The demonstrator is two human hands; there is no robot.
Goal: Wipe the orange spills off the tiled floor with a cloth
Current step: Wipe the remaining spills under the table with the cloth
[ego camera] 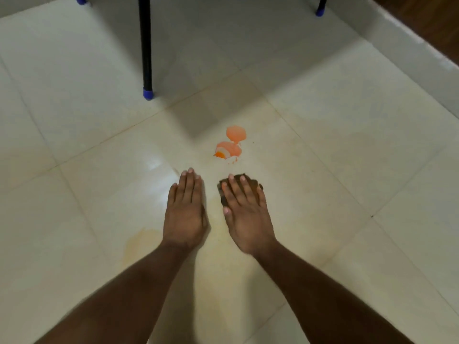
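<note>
An orange spill [232,142] of two joined blobs lies on the pale tiled floor [323,157], just beyond my fingertips. My right hand [244,214] presses flat, fingers straight, on a small dark brown cloth [250,182] that shows only past and beside the fingers. My left hand [185,209] rests flat on the bare tile to the left of it, holding nothing. A faint yellowish smear [139,242] marks the tile left of my left wrist.
A black chair leg with a blue foot [148,93] stands beyond the spill to the left. Two more blue feet [320,12] [81,0] show at the top. A wall base [409,53] runs along the right.
</note>
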